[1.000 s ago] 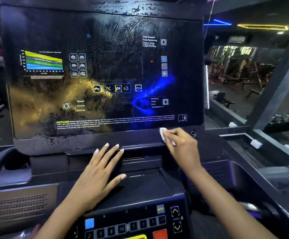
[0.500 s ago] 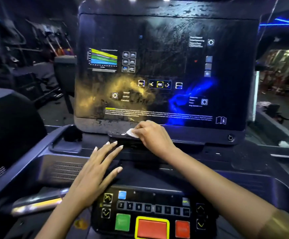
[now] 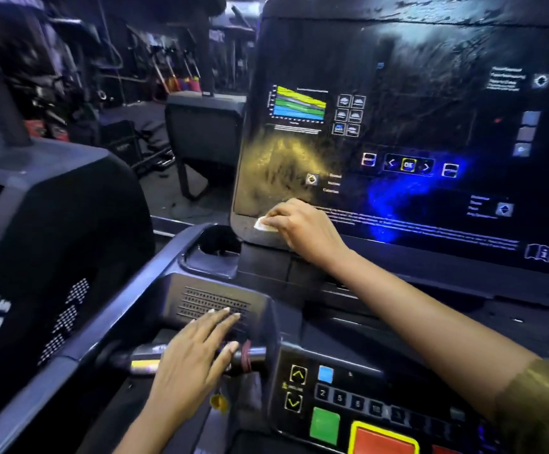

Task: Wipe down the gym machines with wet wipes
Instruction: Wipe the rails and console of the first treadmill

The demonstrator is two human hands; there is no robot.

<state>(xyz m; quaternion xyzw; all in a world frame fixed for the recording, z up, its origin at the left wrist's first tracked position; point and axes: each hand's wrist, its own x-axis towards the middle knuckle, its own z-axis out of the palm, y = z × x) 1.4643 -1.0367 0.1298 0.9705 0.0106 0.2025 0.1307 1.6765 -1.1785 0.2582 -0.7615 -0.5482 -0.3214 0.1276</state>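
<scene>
Right hand (image 3: 302,228) presses wet wipe (image 3: 264,224) on treadmill console screen (image 3: 397,126), lower left corner; left hand (image 3: 191,365) flat over handlebar (image 3: 145,358).

Right hand (image 3: 302,226) held forward with fingers curled, wet wipe (image 3: 264,224) pinched beneath its fingertips, bare right forearm (image 3: 430,309) extended behind the grip, gold sleeve (image 3: 541,404) seen at its near end, left hand (image 3: 191,358) laid flat below the grip, fingers held straight and close together.
</scene>
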